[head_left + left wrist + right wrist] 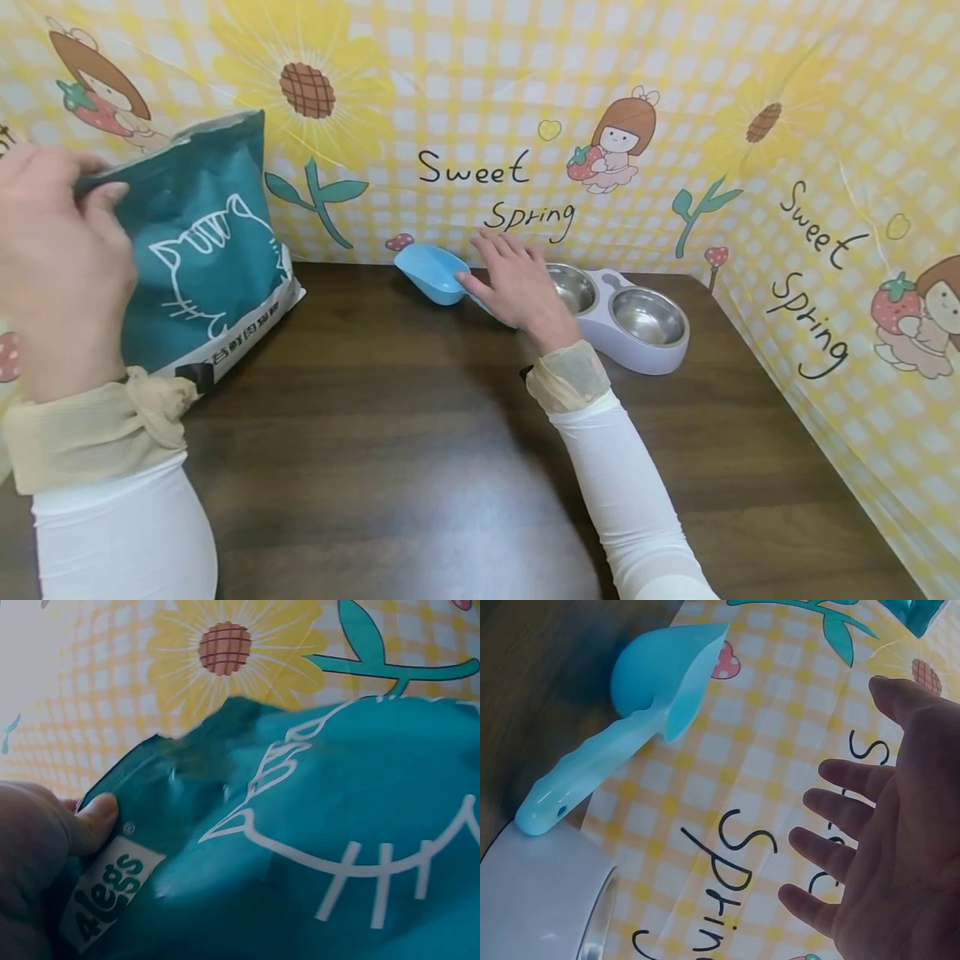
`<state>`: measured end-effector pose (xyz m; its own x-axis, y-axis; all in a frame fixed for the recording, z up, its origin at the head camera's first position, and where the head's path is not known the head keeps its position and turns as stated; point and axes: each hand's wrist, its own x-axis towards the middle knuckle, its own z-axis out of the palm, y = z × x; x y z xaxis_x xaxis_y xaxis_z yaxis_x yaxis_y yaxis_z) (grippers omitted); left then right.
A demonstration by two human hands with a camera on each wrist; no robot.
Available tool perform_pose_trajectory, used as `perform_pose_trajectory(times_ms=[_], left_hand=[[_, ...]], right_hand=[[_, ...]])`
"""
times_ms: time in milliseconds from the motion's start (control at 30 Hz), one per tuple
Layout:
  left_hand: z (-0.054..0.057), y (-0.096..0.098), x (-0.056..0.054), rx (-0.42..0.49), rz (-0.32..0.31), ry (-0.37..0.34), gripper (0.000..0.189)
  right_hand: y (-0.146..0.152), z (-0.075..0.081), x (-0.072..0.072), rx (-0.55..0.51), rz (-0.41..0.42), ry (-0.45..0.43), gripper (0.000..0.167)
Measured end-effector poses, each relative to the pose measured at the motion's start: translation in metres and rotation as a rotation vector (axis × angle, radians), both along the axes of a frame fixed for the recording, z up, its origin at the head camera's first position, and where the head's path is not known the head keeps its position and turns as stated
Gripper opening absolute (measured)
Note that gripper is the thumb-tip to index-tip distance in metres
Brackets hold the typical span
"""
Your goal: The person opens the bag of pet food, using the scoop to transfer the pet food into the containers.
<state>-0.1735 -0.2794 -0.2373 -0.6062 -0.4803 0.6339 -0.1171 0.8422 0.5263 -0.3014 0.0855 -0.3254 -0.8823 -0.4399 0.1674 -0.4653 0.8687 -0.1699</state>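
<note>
We see a blue curved plastic scoop point(431, 271) between a plump teal plastic bag point(198, 208), left, and round silvery metal bowls point(649, 317), right

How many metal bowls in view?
2: right bowl and left bowl, side by side in the stand; the right hand partly hides the latter in head view.

Head view looks down; closer wrist views share the backdrop point(465, 75).

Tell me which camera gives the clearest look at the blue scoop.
The right wrist view: the blue scoop shows uncovered there, cup and handle both in full sight. The head view shows the cup, but the right hand hides part of the handle. The left wrist view shows none of it.
</note>
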Motion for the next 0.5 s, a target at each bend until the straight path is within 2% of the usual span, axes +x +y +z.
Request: perform_pose_trajectory(times_ms=[300,500], left_hand=[[0.006,-0.004,0.007,-0.072,-0.111,-0.023,0.039],[0.008,-0.003,0.01,-0.137,-0.164,0.009,0.036]], right_hand=[[-0.017,0.01,0.007,-0.032,0.063,0.026,0.071],[-0.036,0.025,0.009,-0.075,0.127,0.053,0.068]])
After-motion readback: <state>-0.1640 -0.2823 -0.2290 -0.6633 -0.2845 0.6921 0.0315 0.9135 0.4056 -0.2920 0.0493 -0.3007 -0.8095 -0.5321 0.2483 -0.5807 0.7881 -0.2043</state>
